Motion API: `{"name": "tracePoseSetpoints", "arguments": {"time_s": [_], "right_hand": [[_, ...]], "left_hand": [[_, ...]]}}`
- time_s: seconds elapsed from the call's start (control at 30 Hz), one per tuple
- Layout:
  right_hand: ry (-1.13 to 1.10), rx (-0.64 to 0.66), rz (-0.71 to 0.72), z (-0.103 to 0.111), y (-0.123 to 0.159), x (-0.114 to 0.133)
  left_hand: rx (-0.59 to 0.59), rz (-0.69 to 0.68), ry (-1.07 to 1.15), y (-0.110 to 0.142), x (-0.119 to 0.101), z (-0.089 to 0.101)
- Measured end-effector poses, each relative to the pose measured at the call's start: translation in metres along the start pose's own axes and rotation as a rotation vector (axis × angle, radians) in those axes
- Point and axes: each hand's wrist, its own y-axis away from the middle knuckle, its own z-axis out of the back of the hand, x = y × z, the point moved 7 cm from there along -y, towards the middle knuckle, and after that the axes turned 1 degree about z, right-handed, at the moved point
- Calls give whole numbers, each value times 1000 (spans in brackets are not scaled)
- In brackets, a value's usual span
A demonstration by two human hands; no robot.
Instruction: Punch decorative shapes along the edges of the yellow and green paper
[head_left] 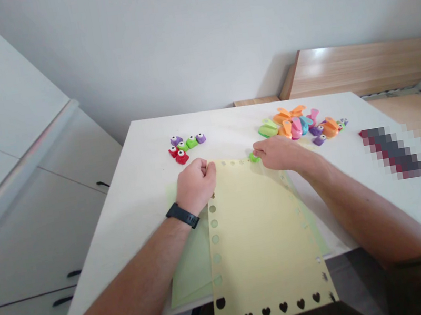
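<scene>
A sheet of yellow paper (262, 234) lies in front of me, its near edge hanging past the table edge. Punched shapes run along its borders: hearts at the near edge, round holes on the left, small shapes at the top and right. My left hand (197, 181) pinches the sheet's upper left corner. My right hand (278, 153) is closed on a green craft punch (254, 158) at the sheet's top edge, toward the right corner; the fingers hide much of the punch. Light green paper (190, 270) lies beneath the yellow sheet.
Several small red, green and purple punches (191, 142) stand at the back left of the white table (131, 212). A pile of larger coloured punches (293, 125) sits at the back right, beyond my right hand. A pixelated dark object (395, 152) lies at the right.
</scene>
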Motion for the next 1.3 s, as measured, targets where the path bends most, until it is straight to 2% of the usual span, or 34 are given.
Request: {"name": "tracePoseSetpoints", "arguments": {"time_s": [0.43,0.63,0.83,0.97,1.07,1.17,1.3], "right_hand": [[30,25,33,-4,-1,2],[-64,14,58,-6,0,-4],[-164,-92,93,-2,6,-9],[-331,-225,44,2,13,-15],[-470,-231,86,-1,15,-13],[-509,-242,156,-2,15,-10],[-526,-308,116,0,14,-17]], "left_hand": [[19,18,-5,-1,2,-1],[17,14,16,0,1,0],[17,-2,13,-1,1,0],[15,-4,16,0,1,0],[14,-9,5,0,1,0],[14,-12,-15,-1,1,0],[26,-7,-26,0,1,-1]]}}
